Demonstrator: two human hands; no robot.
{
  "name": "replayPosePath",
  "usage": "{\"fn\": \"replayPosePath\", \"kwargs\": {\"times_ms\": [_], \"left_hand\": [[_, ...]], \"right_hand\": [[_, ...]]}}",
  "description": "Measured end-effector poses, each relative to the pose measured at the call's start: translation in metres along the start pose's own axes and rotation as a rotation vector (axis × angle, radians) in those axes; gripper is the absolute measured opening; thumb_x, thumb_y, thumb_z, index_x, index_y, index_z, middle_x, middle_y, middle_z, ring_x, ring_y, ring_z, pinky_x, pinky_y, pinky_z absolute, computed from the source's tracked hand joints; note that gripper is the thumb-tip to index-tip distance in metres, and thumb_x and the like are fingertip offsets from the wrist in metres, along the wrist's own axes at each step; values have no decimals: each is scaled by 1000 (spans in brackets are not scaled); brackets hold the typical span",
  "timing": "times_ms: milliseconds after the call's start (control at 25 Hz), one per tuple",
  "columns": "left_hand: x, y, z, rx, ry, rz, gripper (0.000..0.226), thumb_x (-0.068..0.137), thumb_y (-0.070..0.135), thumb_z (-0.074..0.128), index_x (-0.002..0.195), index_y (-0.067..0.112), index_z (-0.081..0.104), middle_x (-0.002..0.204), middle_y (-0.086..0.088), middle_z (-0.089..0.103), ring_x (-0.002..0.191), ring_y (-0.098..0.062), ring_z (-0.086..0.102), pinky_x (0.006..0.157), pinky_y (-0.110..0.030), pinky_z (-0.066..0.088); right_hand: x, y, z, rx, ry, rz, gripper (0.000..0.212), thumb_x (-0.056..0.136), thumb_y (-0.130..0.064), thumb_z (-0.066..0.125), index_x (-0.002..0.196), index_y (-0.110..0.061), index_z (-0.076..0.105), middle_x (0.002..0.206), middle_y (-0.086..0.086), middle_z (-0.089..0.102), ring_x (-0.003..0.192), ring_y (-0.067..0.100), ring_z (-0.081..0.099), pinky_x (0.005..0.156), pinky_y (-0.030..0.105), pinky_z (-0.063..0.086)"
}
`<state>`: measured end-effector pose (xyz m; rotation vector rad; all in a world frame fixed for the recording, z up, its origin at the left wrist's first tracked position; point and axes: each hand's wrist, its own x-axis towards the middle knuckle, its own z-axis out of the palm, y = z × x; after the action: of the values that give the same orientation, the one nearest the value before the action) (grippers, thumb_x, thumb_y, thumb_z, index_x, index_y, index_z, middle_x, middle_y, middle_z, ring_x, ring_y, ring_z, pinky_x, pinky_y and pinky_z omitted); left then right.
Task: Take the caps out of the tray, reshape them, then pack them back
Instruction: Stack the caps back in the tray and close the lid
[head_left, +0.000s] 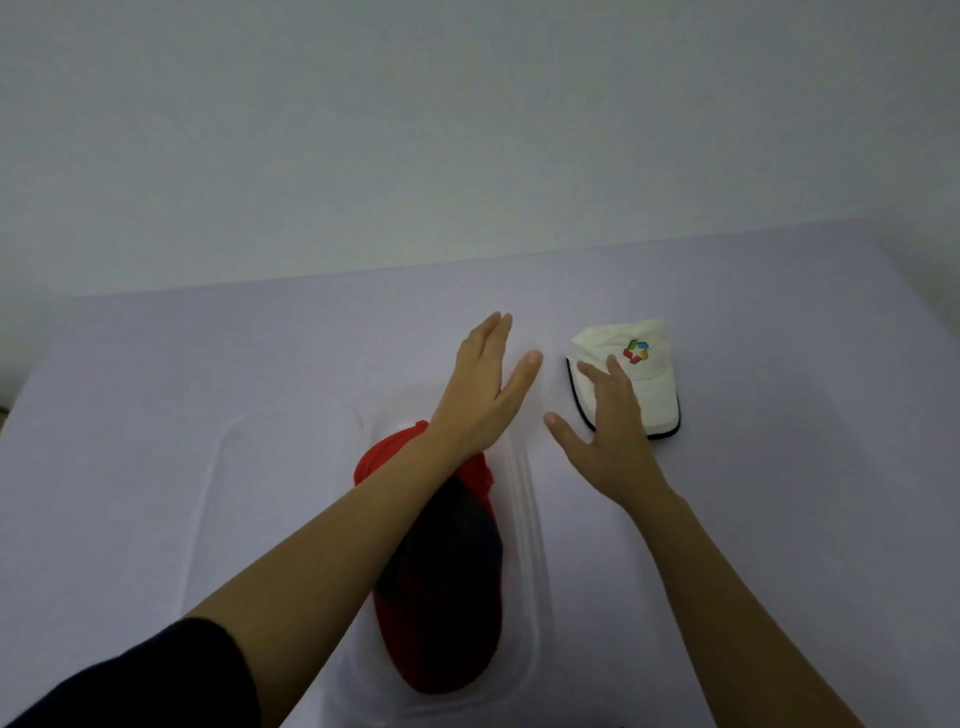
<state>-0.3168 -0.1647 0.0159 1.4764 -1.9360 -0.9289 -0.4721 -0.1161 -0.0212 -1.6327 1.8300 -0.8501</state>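
A clear plastic tray (524, 519) lies on the table in front of me. Inside it sits a red and dark navy cap (447, 582), partly hidden under my left forearm. A white cap (649, 384) with a coloured logo and a dark-edged brim rests on the table to the right of the tray. My left hand (488, 384) hovers open above the far end of the tray, fingers stretched forward, holding nothing. Also open, my right hand (608, 431) has its fingertips over the white cap's left edge; whether they touch it I cannot tell.
The table (156, 415) is covered in a pale lilac cloth and ends at a plain wall (467, 130) behind. A transparent lid or second tray section (218, 493) lies to the left of the tray.
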Motion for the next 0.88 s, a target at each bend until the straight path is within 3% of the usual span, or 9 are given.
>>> {"fn": "replayPosePath", "kwargs": {"times_ms": [160, 280, 400, 440, 520, 640, 760, 880], "left_hand": [[64, 12, 43, -51, -186, -72, 71, 96, 47, 38, 149, 9, 12, 158, -6, 14, 145, -17, 13, 112, -23, 9], [101, 6, 69, -141, -214, -194, 84, 88, 50, 52, 150, 12, 11, 159, -5, 12, 145, -18, 14, 115, -30, 14], [123, -7, 90, -292, -328, -315, 87, 79, 49, 66, 148, 21, 20, 155, 2, 24, 140, -19, 26, 111, -36, 29], [127, -12, 96, -323, -396, -345, 85, 77, 47, 70, 145, 23, 26, 149, 2, 33, 134, -19, 35, 103, -35, 38], [131, -19, 107, -338, -466, -352, 71, 71, 42, 77, 132, 26, 44, 130, 3, 53, 117, -18, 51, 81, -28, 46], [134, -29, 115, -432, -476, -341, 42, 70, 38, 79, 104, 17, 68, 107, -5, 69, 97, -23, 64, 74, -32, 51], [133, -24, 99, -522, -524, -338, 44, 74, 36, 76, 98, 0, 69, 99, -22, 68, 83, -25, 58, 71, -37, 43], [132, -10, 50, -497, -527, -270, 50, 72, 37, 77, 96, -5, 66, 93, -21, 65, 82, -26, 55, 74, -43, 44]], "right_hand": [[34, 52, -22, -239, 60, 173, 112, 68, -58, 70, 149, -17, 3, 157, 17, -10, 144, 34, -9, 115, 46, 7], [52, 88, -38, -158, -34, 426, 131, 56, -59, 78, 148, -22, -8, 155, 14, -21, 144, 33, -12, 115, 49, 6], [56, 116, -34, -11, -146, 450, 144, 41, -60, 83, 146, -27, -10, 158, 2, -10, 145, 24, -12, 115, 43, 3], [55, 122, -30, 5, -161, 422, 146, 36, -62, 81, 147, -27, -8, 158, 1, -4, 145, 23, -8, 116, 42, 4], [48, 127, -20, 1, -142, 395, 142, 39, -59, 81, 147, -27, -6, 158, 5, 0, 145, 24, -1, 116, 42, 7], [43, 122, -15, -52, -49, 339, 130, 48, -56, 76, 148, -21, 1, 157, 8, 10, 144, 23, 6, 115, 40, 10], [40, 108, -20, -78, -16, 277, 130, 43, -70, 62, 148, -22, 4, 155, 8, 17, 143, 24, 13, 114, 42, 15], [33, 81, -40, -52, 15, 155, 120, 52, -64, 74, 147, -30, 9, 156, 5, 14, 141, 20, 16, 110, 40, 21]]}}
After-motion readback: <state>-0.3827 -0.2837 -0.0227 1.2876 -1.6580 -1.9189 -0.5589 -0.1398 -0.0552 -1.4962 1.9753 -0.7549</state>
